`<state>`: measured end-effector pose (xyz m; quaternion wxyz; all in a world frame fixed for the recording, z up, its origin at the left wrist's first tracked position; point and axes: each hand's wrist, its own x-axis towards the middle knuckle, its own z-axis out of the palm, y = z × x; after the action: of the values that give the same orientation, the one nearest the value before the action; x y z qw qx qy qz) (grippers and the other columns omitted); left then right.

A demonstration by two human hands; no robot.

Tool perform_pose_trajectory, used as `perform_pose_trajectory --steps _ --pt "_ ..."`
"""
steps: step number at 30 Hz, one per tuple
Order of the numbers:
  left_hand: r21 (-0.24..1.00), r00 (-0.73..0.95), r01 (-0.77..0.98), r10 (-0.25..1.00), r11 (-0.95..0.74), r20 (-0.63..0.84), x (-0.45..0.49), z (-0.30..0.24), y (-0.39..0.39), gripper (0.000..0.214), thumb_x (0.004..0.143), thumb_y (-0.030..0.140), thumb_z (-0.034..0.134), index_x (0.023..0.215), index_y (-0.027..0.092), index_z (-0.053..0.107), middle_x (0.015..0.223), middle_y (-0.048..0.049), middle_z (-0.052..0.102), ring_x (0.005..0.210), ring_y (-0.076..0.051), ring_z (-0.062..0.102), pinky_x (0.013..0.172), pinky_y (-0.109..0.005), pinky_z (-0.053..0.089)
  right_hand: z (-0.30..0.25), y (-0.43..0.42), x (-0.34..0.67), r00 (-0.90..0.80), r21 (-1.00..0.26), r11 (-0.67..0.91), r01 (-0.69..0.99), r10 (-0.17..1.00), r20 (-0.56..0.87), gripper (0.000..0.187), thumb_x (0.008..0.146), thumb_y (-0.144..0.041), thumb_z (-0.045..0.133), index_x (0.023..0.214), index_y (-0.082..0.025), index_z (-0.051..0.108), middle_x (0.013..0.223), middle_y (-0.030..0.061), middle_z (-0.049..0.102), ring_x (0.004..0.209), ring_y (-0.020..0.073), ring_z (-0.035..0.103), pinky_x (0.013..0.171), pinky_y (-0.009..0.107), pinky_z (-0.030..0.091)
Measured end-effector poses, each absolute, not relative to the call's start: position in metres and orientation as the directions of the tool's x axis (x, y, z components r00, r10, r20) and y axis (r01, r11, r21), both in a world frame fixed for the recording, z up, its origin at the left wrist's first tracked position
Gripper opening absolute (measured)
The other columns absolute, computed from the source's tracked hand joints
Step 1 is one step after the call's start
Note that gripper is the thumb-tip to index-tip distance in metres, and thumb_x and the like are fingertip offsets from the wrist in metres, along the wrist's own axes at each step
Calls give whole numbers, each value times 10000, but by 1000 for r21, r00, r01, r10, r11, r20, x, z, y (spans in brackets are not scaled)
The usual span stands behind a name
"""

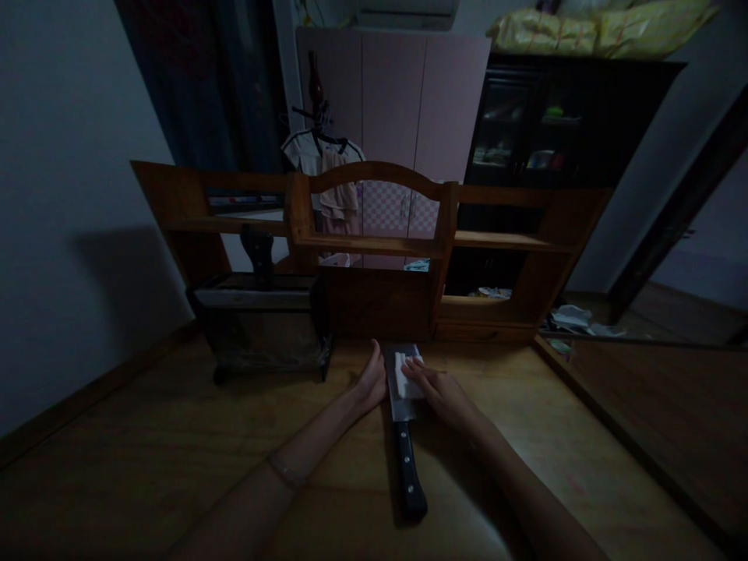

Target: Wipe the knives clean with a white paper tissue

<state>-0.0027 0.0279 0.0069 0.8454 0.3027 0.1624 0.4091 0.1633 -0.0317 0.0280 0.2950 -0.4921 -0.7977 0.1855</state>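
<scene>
A cleaver [402, 409] with a broad metal blade and a black riveted handle [412, 475] points away from me, its handle toward me. My right hand [441, 393] presses a folded white cloth [407, 378] against the flat of the blade, fingers closed on it. Along the blade's left edge rests my left hand [372, 382], thumb stretched up and apart. Its other fingers are mostly hidden beside the blade.
A knife block [262, 331] with a black-handled knife [259, 253] stands at the left on the wooden table [327, 483]. Behind it runs a wooden shelf unit [374, 245]. The table has a raised rim [608, 425] on the right.
</scene>
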Motion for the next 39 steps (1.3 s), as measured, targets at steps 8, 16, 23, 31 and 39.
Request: perform_pose_trajectory --steps 8,16,23,31,39 --pt "645 623 -609 782 462 28 -5 1 30 654 880 609 300 1204 99 552 1195 -155 605 1138 -259 544 1049 -399 320 23 -30 168 -112 -496 253 831 948 297 585 968 -454 197 982 -162 703 904 132 720 854 232 681 741 278 479" --pt "646 592 -631 804 429 45 0 5 28 651 896 582 294 1254 85 516 1218 -162 589 1173 -277 516 1049 -420 315 22 -28 174 -36 -601 325 730 897 441 503 961 -454 239 1354 -209 434 1364 69 476 1253 227 450 1039 389 360" --pt "653 609 -582 792 485 -45 -2 -10 36 658 873 615 320 1132 72 588 1092 -176 649 1056 -283 594 976 -415 399 31 -44 147 -446 -505 580 638 814 371 476 965 -415 263 1407 -254 333 1481 6 288 1392 187 168 1140 418 184" --pt "678 610 -573 792 461 -22 -1 -5 34 617 895 582 306 1131 85 586 1113 -173 640 1076 -273 584 965 -401 410 26 -38 148 -437 -299 534 791 835 335 463 972 -412 241 1407 -277 325 1462 33 332 1379 192 222 1132 497 19" --pt "671 624 -600 779 434 54 1 3 29 624 912 555 280 1208 76 549 1212 -168 592 1175 -277 514 1059 -409 303 18 -33 159 -305 -266 410 872 882 361 493 956 -429 284 1382 -202 386 1412 106 412 1335 233 325 1118 508 97"
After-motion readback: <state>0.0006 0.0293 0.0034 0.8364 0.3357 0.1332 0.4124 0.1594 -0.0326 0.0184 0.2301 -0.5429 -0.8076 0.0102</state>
